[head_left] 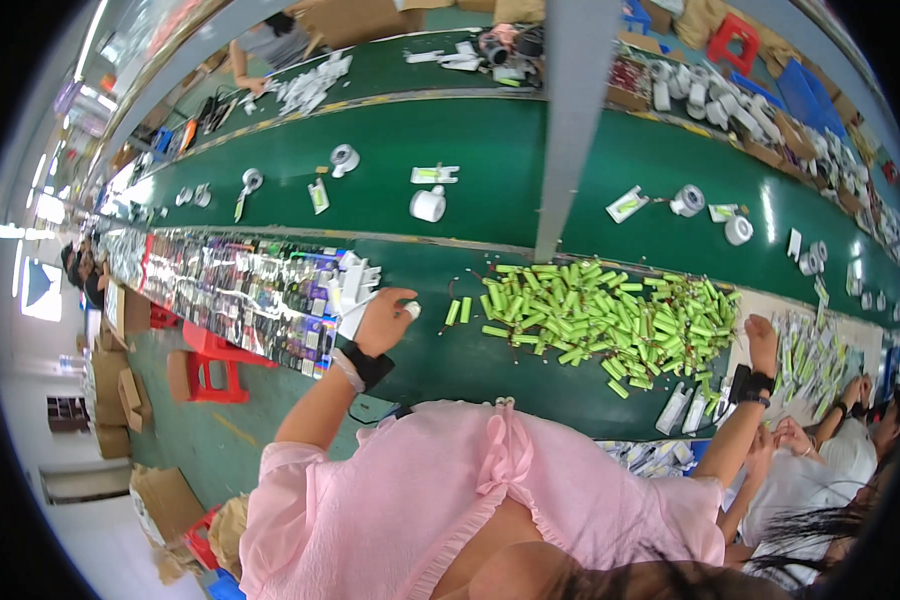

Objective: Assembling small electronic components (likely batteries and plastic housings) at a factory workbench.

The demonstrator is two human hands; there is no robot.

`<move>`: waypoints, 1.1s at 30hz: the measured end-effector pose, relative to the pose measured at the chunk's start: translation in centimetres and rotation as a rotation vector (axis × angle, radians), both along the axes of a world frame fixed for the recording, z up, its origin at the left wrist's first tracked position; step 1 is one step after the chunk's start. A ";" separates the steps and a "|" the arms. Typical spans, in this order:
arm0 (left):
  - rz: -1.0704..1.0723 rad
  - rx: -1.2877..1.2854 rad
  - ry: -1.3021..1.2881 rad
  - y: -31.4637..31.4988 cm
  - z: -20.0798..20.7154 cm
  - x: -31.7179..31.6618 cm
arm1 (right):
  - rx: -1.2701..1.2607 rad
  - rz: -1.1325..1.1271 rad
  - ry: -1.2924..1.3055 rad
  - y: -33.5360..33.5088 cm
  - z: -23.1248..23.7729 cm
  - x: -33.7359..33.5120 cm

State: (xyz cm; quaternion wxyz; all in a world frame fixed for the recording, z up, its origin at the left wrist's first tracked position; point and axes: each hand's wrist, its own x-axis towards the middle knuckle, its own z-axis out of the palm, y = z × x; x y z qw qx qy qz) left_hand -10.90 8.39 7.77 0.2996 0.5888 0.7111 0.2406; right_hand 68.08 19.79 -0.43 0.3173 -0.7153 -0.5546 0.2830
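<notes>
My left hand is over the green bench, its fingers curled round a small white piece whose kind I cannot make out. Just beside it lies a heap of white plastic housings. My right hand is at the right end of a big pile of green cylindrical battery cells with thin wires; its fingers are too unclear to show whether it grips anything. Two loose green cells lie between my left hand and the pile. White casings rest at the near edge, left of my right forearm.
Beyond the bench runs a green conveyor belt carrying white round lamp-like units and flat pieces. A grey post rises at its near edge. Packed small dark parts cover the left bench. At right, co-workers' hands are close by.
</notes>
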 end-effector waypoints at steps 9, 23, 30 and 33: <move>0.008 0.053 0.044 1.9 11.3 -23.3 | -0.187 0.429 0.096 -5.1 17.1 -29.2; 0.301 -0.161 0.243 20.7 -10.3 -41.6 | -0.297 0.916 0.262 -7.7 14.7 -73.6; 0.596 -0.259 0.244 22.7 -12.3 -39.9 | -0.405 0.819 0.171 -12.0 15.3 -79.8; 0.588 -0.267 0.255 22.8 -11.8 -39.9 | -0.506 0.732 0.206 -12.6 15.1 -80.4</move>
